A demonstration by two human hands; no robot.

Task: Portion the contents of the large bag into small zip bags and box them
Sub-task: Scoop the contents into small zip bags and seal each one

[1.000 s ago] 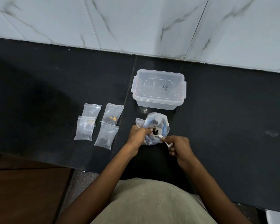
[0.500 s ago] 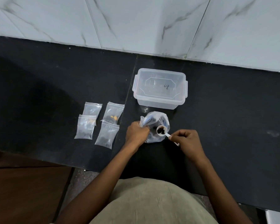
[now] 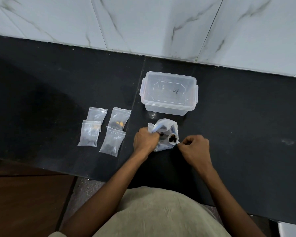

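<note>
Head view, left hand [image 3: 146, 140] gripping large bag [image 3: 166, 132] rim, right hand [image 3: 194, 148] pinching filled scoop [image 3: 173, 139] over it

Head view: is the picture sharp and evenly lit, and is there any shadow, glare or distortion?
Head view: mostly sharp, with the scoop and both hands, left and right, readable; a broad dark shadow covers the left part of the counter; small glints show beside the clear box; the wide lens bends the wall edge; the small zip bags stay legible.

A home kitchen (likely): black stone counter [image 3: 58, 79] against marble-tiled wall [image 3: 143, 23].
</note>
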